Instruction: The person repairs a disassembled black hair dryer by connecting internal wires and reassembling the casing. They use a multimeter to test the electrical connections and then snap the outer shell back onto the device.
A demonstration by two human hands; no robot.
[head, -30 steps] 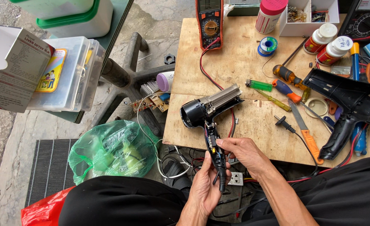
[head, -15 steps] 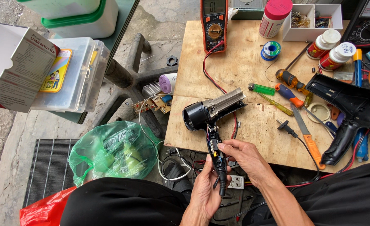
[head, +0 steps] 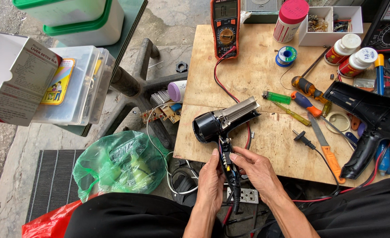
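Note:
An opened black hair dryer [head: 223, 121] with a bare metal barrel lies at the near edge of a plywood board [head: 265, 75]. Its exposed handle with wiring [head: 229, 169] hangs down over the edge. My left hand [head: 211, 181] holds the handle from the left, thumb against the wires. My right hand [head: 256, 169] grips it from the right, fingertips on the inner parts. The dryer's detached black shell [head: 371, 121] rests at the board's right side.
On the board lie an orange multimeter [head: 225, 26], a solder spool [head: 286, 55], a green lighter [head: 276, 97], screwdrivers [head: 307, 86], an orange-handled knife [head: 327, 152] and small bottles [head: 351, 55]. A green plastic bag [head: 122, 165], plastic boxes [head: 71, 83] and a power strip [head: 248, 195] are at left and below.
The view has shifted slightly; both hands stay on the dryer handle, with the fingers shifting a little along the wiring.

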